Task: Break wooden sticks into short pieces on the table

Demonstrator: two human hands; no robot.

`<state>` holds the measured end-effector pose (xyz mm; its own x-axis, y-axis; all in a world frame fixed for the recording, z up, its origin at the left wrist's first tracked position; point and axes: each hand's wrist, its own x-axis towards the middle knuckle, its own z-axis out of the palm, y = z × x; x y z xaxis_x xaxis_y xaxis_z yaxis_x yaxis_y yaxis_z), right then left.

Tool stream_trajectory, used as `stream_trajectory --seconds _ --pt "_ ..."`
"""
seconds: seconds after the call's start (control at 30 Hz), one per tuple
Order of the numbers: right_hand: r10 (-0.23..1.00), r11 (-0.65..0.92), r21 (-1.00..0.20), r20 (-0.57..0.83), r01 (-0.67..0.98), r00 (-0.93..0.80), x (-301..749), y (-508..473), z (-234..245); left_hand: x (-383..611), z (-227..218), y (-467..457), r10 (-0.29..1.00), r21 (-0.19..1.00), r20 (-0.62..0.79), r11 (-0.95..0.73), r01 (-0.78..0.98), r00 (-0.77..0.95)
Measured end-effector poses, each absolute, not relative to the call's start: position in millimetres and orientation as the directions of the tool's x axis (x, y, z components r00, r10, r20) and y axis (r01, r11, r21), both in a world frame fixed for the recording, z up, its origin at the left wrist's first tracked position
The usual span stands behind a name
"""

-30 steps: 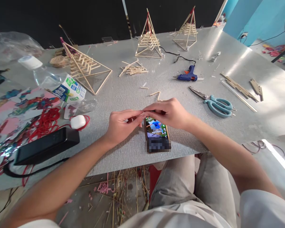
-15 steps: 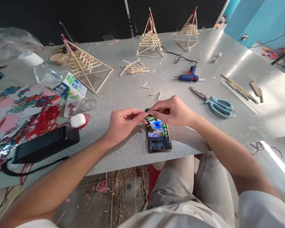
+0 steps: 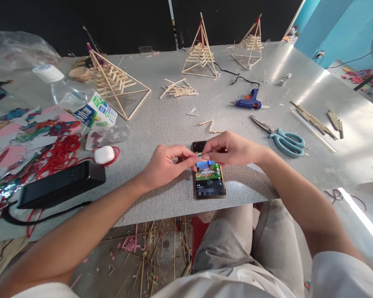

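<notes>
My left hand (image 3: 170,165) and my right hand (image 3: 231,149) meet fingertip to fingertip above a phone (image 3: 209,182). Both are closed in a pinch on a short wooden stick (image 3: 202,158), mostly covered by the fingers. The phone lies flat with its screen lit, its upper part partly behind my hands. Just beyond my right hand, thin sticks form a zigzag (image 3: 210,125) on the table. Blue-handled scissors (image 3: 286,141) lie with blades apart to the right of my right hand.
Stick pyramids (image 3: 200,58) stand at the back; a stick pile (image 3: 180,89) lies before them. A blue glue gun (image 3: 251,100) lies right of centre. At left are a plastic bottle (image 3: 71,97), red cord (image 3: 60,155), a white case (image 3: 104,155) and a black device (image 3: 62,184).
Both hands have come slightly nearer, still pinched together, showing more of the phone's top and the zigzag sticks. The phone's picture has changed. The whole view has shifted slightly.
</notes>
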<state>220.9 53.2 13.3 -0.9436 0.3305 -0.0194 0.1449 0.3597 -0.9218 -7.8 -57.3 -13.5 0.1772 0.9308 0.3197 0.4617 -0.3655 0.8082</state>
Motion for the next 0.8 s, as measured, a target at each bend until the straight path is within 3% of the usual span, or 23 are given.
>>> stream_trajectory --seconds 0.2,0.4,0.53,0.63,0.7,0.8 --pt "0.352 0.278 -0.959 0.051 0.052 -0.935 218 53 9 -10 -9 -56 0.946 0.886 0.279 -0.319 0.336 0.164" --pt "0.349 0.211 -0.978 0.08 -0.005 -0.934 216 53 9 -7 -9 -52 0.99 0.991 0.092 -0.101 0.084 0.105" --pt "0.392 0.295 -0.954 0.174 -0.056 -0.904 216 50 3 -8 -9 -48 0.998 0.996 -0.036 0.04 -0.085 0.051" --pt "0.425 0.585 -0.807 0.392 -0.082 -0.816 214 49 -5 -8 -10 -47 0.991 0.975 -0.13 0.134 -0.178 0.032" --pt "0.348 0.783 -0.612 0.579 -0.111 -0.737 212 49 -10 -8 -10 -47 0.982 0.959 -0.183 0.19 -0.208 0.056" --pt "0.2 0.91 -0.384 0.736 -0.156 -0.646 209 49 -14 -7 -9 -49 0.968 0.948 -0.221 0.241 -0.209 0.117"
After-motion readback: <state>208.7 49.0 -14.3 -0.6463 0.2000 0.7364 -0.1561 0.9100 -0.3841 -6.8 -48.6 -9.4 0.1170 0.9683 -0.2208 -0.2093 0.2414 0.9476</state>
